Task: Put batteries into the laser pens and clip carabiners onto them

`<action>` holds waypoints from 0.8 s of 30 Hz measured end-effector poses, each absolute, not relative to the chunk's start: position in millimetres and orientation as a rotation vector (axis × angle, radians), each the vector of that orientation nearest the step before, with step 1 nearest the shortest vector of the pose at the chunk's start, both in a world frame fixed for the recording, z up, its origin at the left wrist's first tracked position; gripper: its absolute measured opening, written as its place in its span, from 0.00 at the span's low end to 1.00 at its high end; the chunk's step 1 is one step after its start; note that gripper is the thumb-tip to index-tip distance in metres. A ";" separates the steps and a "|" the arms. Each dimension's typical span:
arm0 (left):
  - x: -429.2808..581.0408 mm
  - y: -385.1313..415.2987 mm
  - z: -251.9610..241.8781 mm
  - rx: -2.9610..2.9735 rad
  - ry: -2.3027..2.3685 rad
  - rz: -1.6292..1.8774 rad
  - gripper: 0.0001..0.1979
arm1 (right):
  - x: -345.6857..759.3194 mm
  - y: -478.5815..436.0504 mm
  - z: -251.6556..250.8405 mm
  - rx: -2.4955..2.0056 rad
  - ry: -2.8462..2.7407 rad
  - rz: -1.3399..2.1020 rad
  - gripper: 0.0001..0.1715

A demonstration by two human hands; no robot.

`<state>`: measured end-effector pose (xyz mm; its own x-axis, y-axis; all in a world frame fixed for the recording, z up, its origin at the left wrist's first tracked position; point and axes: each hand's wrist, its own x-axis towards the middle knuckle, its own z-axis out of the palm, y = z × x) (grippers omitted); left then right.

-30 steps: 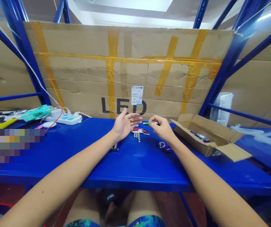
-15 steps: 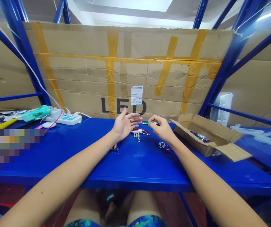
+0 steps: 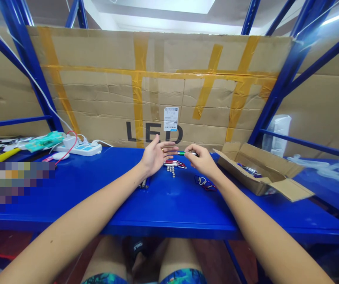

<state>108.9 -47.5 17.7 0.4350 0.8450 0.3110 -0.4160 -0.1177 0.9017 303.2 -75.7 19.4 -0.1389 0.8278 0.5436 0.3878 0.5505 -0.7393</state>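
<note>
While left hand (image 3: 155,157) spreads open, right hand (image 3: 199,157) pinches green tube (image 3: 181,153) between hands

Around small round silver metal pieces (image 3: 170,169) on the blue tabletop (image 3: 169,209), the left hand (image 3: 154,157) spreads open at ten o'clock, palm showing; at two, the right hand (image 3: 199,157) pinches a slim green-and-silver tube (image 3: 181,153). Shiny red-and-silver tubes (image 3: 172,163) lie at twelve, an open brown cardboard box (image 3: 246,183) at three.

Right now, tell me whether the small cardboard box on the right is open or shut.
Open: the cardboard box has its flaps spread outward, and blue items show inside.
</note>
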 end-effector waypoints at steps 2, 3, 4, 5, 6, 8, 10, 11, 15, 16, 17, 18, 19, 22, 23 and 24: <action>111.6 -46.9 15.8 1.450 0.550 1.191 0.20 | 303.0 -73.9 18.0 -1.015 -1.751 0.557 0.10; 113.1 -46.7 14.8 1.559 0.607 1.221 0.16 | 302.6 -73.2 17.2 -1.015 -1.764 0.578 0.11; 114.4 -46.6 13.8 1.667 0.654 1.243 0.14 | 302.0 -72.5 16.4 -1.015 -1.779 0.600 0.12; 115.5 -46.6 12.9 1.764 0.685 1.251 0.12 | 301.3 -72.0 15.5 -1.016 -1.795 0.622 0.13; 116.3 -46.5 12.0 1.839 0.703 1.245 0.11 | 300.5 -71.5 14.6 -1.019 -1.811 0.646 0.14; 116.7 -45.5 10.6 1.913 0.735 1.211 0.09 | 299.6 -70.4 13.1 -1.035 -1.828 0.700 0.15; 115.6 -43.1 9.1 1.918 0.782 1.194 0.08 | 300.8 -68.8 12.3 -1.075 -1.826 0.781 0.14; 114.8 -41.5 8.4 1.908 0.806 1.195 0.08 | 302.3 -67.8 12.3 -1.092 -1.824 0.830 0.13; 111.9 -36.2 6.2 1.900 0.876 1.219 0.08 | 313.1 -62.4 13.4 -1.054 -1.811 0.948 0.16; 111.5 -35.8 5.9 1.910 0.890 1.218 0.08 | 315.7 -61.0 13.5 -1.042 -1.806 0.941 0.16; 111.4 -35.7 5.7 1.921 0.899 1.215 0.08 | 317.7 -59.7 13.4 -1.040 -1.799 0.923 0.15; 111.3 -36.0 5.7 1.929 0.902 1.212 0.07 | 319.1 -58.5 13.0 -1.047 -1.791 0.898 0.14; 111.2 -36.3 5.6 1.937 0.899 1.207 0.07 | 319.9 -57.4 12.4 -1.054 -1.784 0.870 0.13; 110.3 -37.4 5.8 1.970 0.889 1.199 0.07 | 318.9 -55.3 10.0 -1.055 -1.785 0.787 0.12; 109.8 -37.7 5.9 1.996 0.891 1.194 0.07 | 318.1 -54.8 9.2 -1.052 -1.792 0.758 0.11; 109.2 -38.0 6.0 2.032 0.890 1.187 0.06 | 317.3 -54.6 8.5 -1.050 -1.802 0.726 0.11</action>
<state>109.2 -38.0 6.0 0.3706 0.7937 0.4823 0.2408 -0.5836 0.7755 317.3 -54.6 8.5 -0.2349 0.8831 0.4062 0.3549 0.4670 -0.8099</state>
